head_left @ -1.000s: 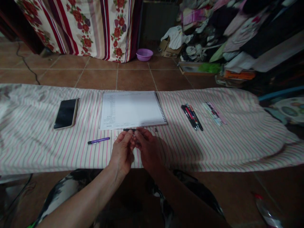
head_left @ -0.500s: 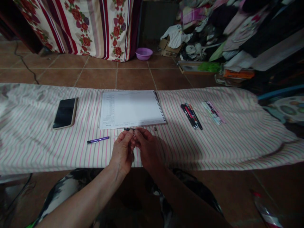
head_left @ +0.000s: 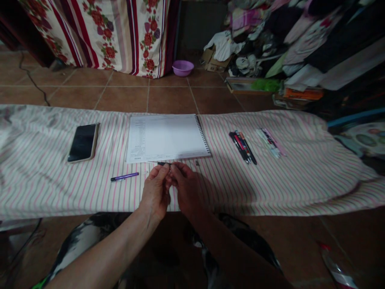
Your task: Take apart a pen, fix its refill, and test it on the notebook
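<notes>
My left hand (head_left: 156, 186) and my right hand (head_left: 186, 184) meet at the notebook's near edge, both closed in a pinch. Between their fingertips is a thin black pen-like piece (head_left: 162, 163); its left end sticks out, and the fingers hide the rest. Just beyond lies an open spiral notebook (head_left: 173, 136), its coil to the right. A purple pen (head_left: 124, 177) rests on the cloth left of my left hand. Close to my right hand's knuckles is a tiny dark piece (head_left: 197, 163), too small to name.
A striped cloth (head_left: 300, 176) covers the low surface. On it lie a phone (head_left: 83, 143) at left, several pens (head_left: 243, 147) at right, and a pink and white packet (head_left: 271, 143). A purple basin (head_left: 183, 68) sits on the tiled floor; a bottle (head_left: 337, 265) lies lower right.
Almost nothing differs. Both hands keep the same pinch on the black piece, and the view has shifted very slightly.
</notes>
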`<state>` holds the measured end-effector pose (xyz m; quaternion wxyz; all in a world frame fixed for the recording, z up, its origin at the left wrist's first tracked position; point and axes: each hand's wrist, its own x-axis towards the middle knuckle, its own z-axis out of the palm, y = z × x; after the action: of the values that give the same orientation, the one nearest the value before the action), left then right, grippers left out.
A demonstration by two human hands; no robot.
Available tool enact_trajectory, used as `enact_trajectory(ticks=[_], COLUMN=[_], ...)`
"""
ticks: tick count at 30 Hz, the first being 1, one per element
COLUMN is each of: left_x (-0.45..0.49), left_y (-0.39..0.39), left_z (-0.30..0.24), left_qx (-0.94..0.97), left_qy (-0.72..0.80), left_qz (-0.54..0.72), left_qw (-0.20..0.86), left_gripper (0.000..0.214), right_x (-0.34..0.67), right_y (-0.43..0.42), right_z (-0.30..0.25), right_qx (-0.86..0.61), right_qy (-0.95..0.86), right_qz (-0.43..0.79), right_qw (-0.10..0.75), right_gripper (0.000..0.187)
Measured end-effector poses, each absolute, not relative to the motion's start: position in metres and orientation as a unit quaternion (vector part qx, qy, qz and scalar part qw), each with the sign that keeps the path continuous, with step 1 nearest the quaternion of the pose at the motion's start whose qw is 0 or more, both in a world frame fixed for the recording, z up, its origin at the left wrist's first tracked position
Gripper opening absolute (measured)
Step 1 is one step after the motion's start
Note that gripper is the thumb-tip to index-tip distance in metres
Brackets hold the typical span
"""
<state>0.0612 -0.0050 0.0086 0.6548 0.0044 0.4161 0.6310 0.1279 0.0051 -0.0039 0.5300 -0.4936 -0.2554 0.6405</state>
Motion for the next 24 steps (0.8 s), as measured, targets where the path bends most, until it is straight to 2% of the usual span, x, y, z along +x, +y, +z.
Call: enact_trajectory(ticks=[5, 13, 24], left_x=[0.062, 0.064, 0.063], left_y=[-0.004, -0.003, -0.003], left_z=[0.009, 0.015, 0.014], left_qx=[-0.013, -0.042, -0.028], left_qy=[0.416, 0.409, 0.404], left_qz=[0.629, 0.627, 0.631], left_qw=[0.657, 0.662, 0.662], left_gripper=[0.028, 0.019, 0.021], right_x=[0.13, 0.131, 0.131], right_y=[0.006, 0.006, 0.006], right_z=[0.002, 0.003, 0.006], right_qx=[-0.498, -0.492, -0.464], right_qy=[-0.252, -0.254, -0.254], right_qz=[0.647, 0.652, 0.66], right_qw=[0.52, 0.519, 0.533], right_gripper=[0.019, 0.013, 0.019])
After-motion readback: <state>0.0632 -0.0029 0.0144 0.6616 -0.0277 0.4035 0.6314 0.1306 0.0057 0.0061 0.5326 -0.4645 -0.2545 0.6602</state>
